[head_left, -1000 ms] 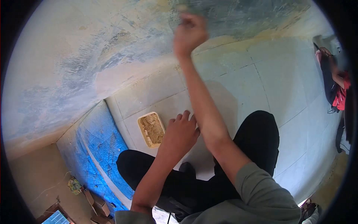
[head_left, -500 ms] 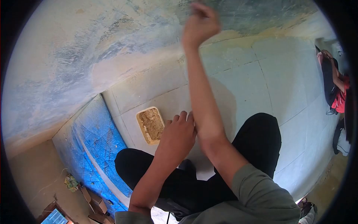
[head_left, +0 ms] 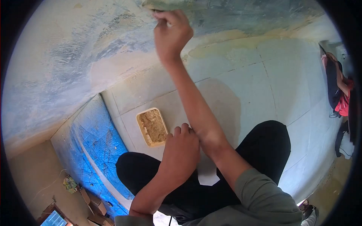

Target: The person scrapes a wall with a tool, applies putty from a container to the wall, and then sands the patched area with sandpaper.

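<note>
My right hand [head_left: 173, 35] is raised to the wall [head_left: 124, 45], its fingers curled around something thin at the wall surface that I cannot make out. A small pale bit shows between the fingers. Low in front of me, my left hand [head_left: 181, 150] is bent with its knuckles up and its fingertips hidden. It overlaps my right forearm near the elbow. Just left of its knuckles stands a cream plastic tub [head_left: 163, 140], holding a rough brown, putty-like paste [head_left: 152, 124].
Pale floor tiles [head_left: 260, 94] meet the patchy grey-and-cream wall. A blue plastic-covered slab [head_left: 98, 139] leans at the left, with cardboard [head_left: 92, 203] beyond it. At the far right is another person in red [head_left: 343, 105]. My bent knees [head_left: 264, 145] flank my arms.
My right hand has swept left and slightly down along the wall. My left hand has dropped a little, its fingers more curled. The tub stays in place.
</note>
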